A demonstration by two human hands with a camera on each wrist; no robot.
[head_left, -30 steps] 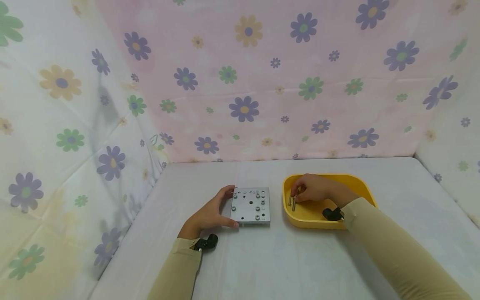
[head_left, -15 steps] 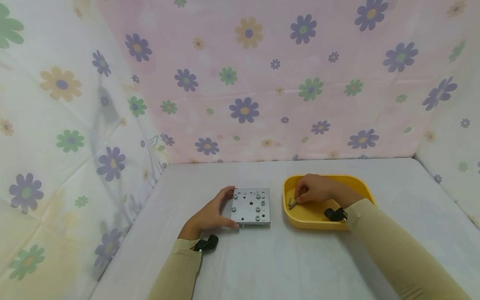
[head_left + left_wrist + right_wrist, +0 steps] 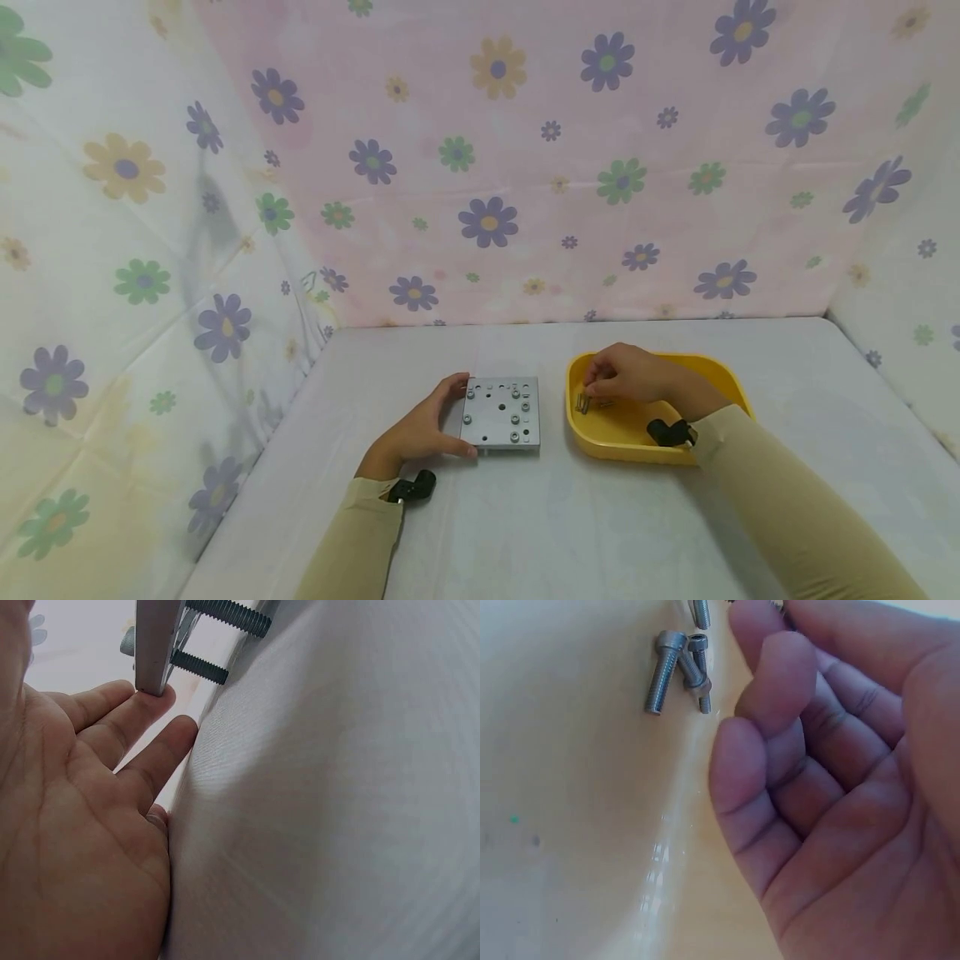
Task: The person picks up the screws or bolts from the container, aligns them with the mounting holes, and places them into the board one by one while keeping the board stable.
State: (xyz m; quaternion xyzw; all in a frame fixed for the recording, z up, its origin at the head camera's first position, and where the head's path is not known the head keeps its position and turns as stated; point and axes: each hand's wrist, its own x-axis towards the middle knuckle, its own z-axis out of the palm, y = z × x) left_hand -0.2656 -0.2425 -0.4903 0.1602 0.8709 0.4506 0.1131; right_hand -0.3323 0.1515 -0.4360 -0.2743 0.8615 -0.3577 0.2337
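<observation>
Left hand [image 3: 422,429] grips one metal plate [image 3: 491,421] bearing six screws [image 3: 515,419]. Right hand [image 3: 634,375] in one yellow tray [image 3: 618,450]; can't tell its grip.

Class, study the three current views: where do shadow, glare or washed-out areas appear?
Head view: a soft shadow falls on the table along the right sleeve; left wrist view: the backdrop behind the plate is washed out and blurry; right wrist view: pale glare streaks the tray beside the right hand.
</observation>
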